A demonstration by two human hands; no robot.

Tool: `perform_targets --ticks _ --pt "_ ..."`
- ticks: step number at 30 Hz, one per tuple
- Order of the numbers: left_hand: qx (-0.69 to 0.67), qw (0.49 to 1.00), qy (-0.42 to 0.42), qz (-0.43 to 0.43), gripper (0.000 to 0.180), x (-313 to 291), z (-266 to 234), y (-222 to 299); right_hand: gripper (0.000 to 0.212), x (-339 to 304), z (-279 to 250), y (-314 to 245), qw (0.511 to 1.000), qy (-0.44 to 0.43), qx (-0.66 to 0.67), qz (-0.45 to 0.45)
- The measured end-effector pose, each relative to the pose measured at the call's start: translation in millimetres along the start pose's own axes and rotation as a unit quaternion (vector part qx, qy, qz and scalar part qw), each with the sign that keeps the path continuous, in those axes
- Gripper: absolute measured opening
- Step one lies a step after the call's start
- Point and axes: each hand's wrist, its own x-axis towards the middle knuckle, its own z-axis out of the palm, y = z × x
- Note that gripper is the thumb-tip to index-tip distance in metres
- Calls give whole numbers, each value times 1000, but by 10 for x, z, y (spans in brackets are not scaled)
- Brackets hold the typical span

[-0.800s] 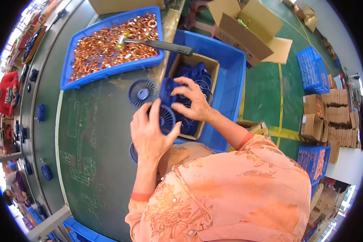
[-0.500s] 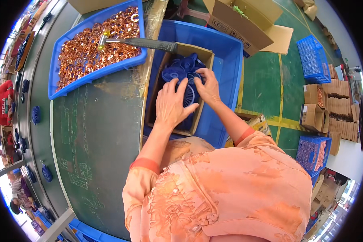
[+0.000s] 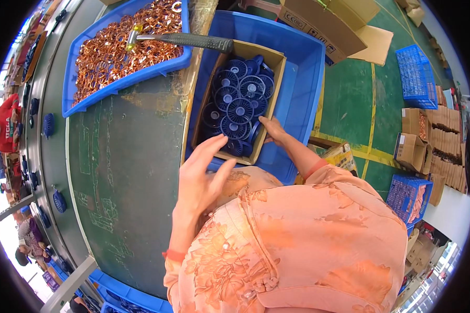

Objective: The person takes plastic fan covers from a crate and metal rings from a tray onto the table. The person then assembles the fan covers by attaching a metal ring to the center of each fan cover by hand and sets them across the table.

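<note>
An open cardboard box [image 3: 281, 70] holds many dark blue round plastic fan grilles [image 3: 240, 110], lying in overlapping layers with their ribbed faces showing. It stands inside a large blue plastic bin [image 3: 310, 91]. My right hand [image 3: 273, 130] is at the box's right wall near its front corner, thumb at the rim and fingers down the outside, closed on the cardboard. My left hand [image 3: 197, 172] is raised just short of the box's near left corner, empty, its thumb and fingers apart. A black-handled hammer [image 3: 188, 41] lies across a blue tray [image 3: 125, 89] of copper-coloured rings [image 3: 115, 60].
A dark green worktable [image 3: 136, 182] runs along the left, beside a conveyor [image 3: 55, 156] carrying blue parts. Open cartons [image 3: 329, 28] stand at the far right. Blue crates [image 3: 415, 75] and stacked cardboard [image 3: 446, 135] line the right side. People are at the far left.
Both hands have left the fan grilles. The left drew back toward me; the right moved down to the box's right wall. The grilles now lie spread out, uncovered.
</note>
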Motion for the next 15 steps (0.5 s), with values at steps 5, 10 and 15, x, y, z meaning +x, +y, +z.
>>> perform_targets --ticks 5,10,15 --pt "-20 935 235 265 34 -414 -828 1004 34 -272 184 -208 993 -12 -62 -97" --pt "-132 854 107 491 56 -1219 -1360 1243 31 -513 -266 -316 993 0 -52 -104" --pt "-128 722 383 562 42 -986 -1017 1638 18 -1442 -602 -632 992 10 4 -128"
